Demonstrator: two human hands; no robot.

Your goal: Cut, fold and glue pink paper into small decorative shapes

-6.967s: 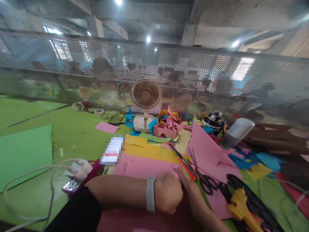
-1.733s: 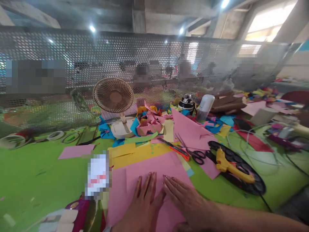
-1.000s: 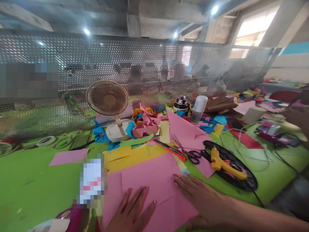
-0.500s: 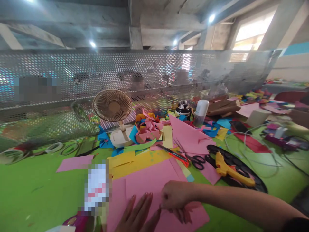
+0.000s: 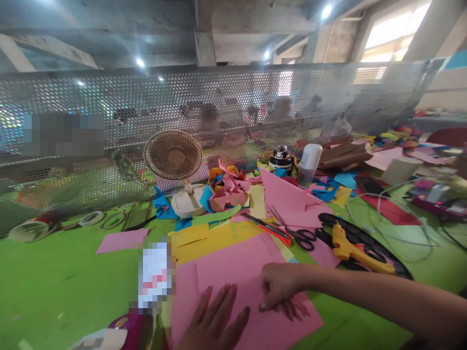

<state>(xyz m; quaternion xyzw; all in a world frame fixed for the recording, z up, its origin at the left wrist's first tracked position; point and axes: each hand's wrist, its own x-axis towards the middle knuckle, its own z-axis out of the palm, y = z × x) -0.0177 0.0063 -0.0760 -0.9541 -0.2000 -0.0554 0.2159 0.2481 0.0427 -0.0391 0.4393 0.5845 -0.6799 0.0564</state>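
Note:
A large sheet of pink paper (image 5: 233, 272) lies on the green table in front of me. My left hand (image 5: 215, 321) rests flat on it with the fingers spread. To its right, my right hand (image 5: 280, 287) is on the same sheet, index finger curled and thumb pointing down against the paper. Whether anything is between those fingers is hidden. Beyond the sheet lie black-handled scissors (image 5: 304, 239) and a dark and orange cutter-like tool (image 5: 268, 228). Yellow paper (image 5: 204, 238) sits along the sheet's far edge.
A yellow glue gun (image 5: 359, 253) rests on a black tray (image 5: 396, 265) beyond my right forearm. Behind are a small fan (image 5: 173, 155), heaped paper scraps (image 5: 233, 189), a black bottle (image 5: 281, 158) and cables. A perforated metal screen (image 5: 233, 107) borders the table's back.
My right hand has slid a little to the right across the pink paper, away from my left thumb. My left hand stays flat. The whole view has shifted slightly.

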